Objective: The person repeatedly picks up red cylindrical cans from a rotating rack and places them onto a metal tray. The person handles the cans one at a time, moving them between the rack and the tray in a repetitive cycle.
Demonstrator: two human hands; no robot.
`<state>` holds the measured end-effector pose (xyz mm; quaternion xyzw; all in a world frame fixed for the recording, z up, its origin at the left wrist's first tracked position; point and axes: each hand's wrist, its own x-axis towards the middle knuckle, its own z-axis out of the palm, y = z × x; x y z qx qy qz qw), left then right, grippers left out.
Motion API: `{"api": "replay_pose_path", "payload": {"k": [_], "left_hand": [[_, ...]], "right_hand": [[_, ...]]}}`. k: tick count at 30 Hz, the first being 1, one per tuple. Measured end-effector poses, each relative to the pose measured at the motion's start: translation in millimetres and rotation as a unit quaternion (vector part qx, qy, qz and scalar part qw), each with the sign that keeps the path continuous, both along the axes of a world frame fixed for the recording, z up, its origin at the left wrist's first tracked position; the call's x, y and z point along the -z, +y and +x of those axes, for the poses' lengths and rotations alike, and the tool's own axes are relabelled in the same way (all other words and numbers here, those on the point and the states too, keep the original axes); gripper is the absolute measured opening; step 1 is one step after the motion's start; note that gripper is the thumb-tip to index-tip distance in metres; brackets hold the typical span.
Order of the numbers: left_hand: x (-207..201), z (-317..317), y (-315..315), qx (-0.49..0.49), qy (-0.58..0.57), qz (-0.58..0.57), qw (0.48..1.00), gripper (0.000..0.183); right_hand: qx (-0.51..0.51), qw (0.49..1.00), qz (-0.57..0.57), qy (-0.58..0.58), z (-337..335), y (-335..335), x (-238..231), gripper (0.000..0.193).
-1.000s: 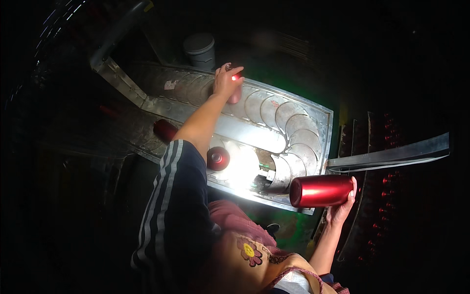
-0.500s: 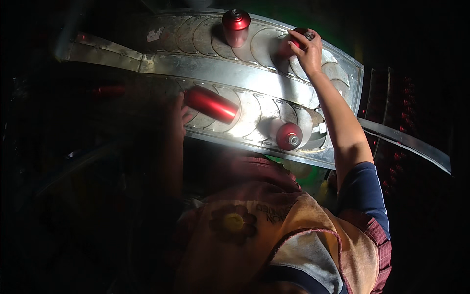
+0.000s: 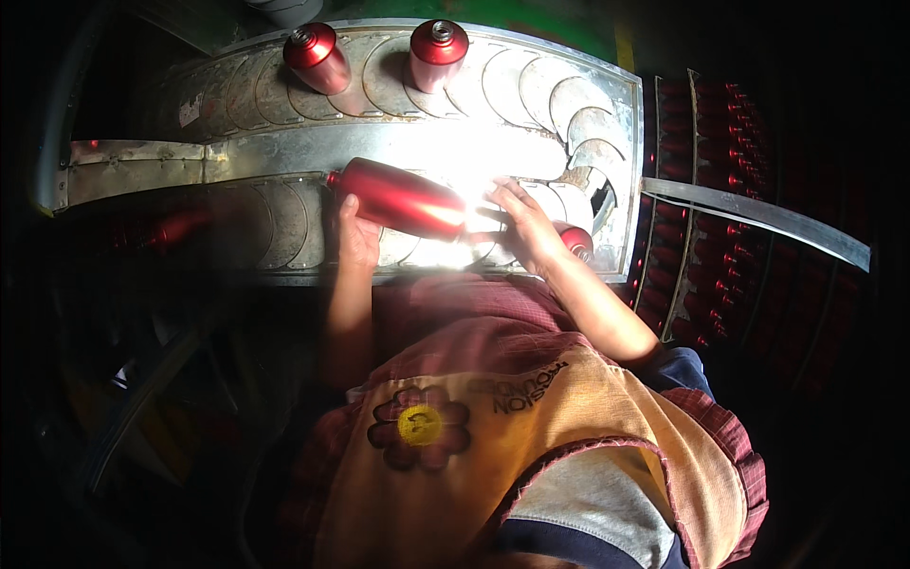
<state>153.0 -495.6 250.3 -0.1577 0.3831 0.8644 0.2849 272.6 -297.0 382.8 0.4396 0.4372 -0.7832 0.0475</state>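
My left hand (image 3: 358, 235) grips a red metal bottle (image 3: 403, 197) near its neck end, the thumb laid along its side. The bottle lies nearly level above the near lane of a plate-chain conveyor (image 3: 284, 213), neck to the left. Beside its base is my right hand (image 3: 533, 232), fingers stretched and apart; glare hides whether they touch it. Partly behind my right wrist is another red bottle (image 3: 575, 243) on the near lane. Two more stand on the far lane: a left red bottle (image 3: 318, 59) and a right red bottle (image 3: 439, 57).
A metal divider (image 3: 294, 142) runs between the lanes, and a raised metal rim (image 3: 637, 161) closes the right end. Beyond it extends a curved metal rail (image 3: 768, 220) beside racked rows of red bottles (image 3: 730, 180). A dim red object (image 3: 175, 228) lies at the left.
My right hand has let go of a bottle on the far lane and come back to the held bottle's base. The far-lane bottles have shifted left. The view has moved and brightened.
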Motion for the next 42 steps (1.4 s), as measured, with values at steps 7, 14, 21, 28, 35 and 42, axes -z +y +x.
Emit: {"api": "replay_pose_path", "payload": {"k": [7,14,21,28,35,42], "left_hand": [[-97,-41,57,0.186,0.300,0.216,0.910,0.099],[-137,-55,89,0.258,0.272,0.139,0.917,0.109],[-131,-32,107,0.211,0.164,0.168,0.949,0.085],[-131,-22,124,0.233,0.215,0.347,0.883,0.070],[-153,-20,166,0.325,0.275,0.432,0.795,0.059],[-167,-13,190,0.332,0.252,0.478,0.774,0.059]], "right_hand": [[-0.014,0.963,-0.106,0.246,25,9,-49,0.075],[-0.051,0.900,0.321,0.289,40,32,-78,0.088],[-0.021,0.861,0.362,0.357,65,48,-65,0.092],[0.001,0.869,0.309,0.385,86,56,-60,0.099],[0.031,0.915,0.129,0.382,117,77,-72,0.100],[0.051,0.869,0.273,0.409,132,82,-63,0.088]]}}
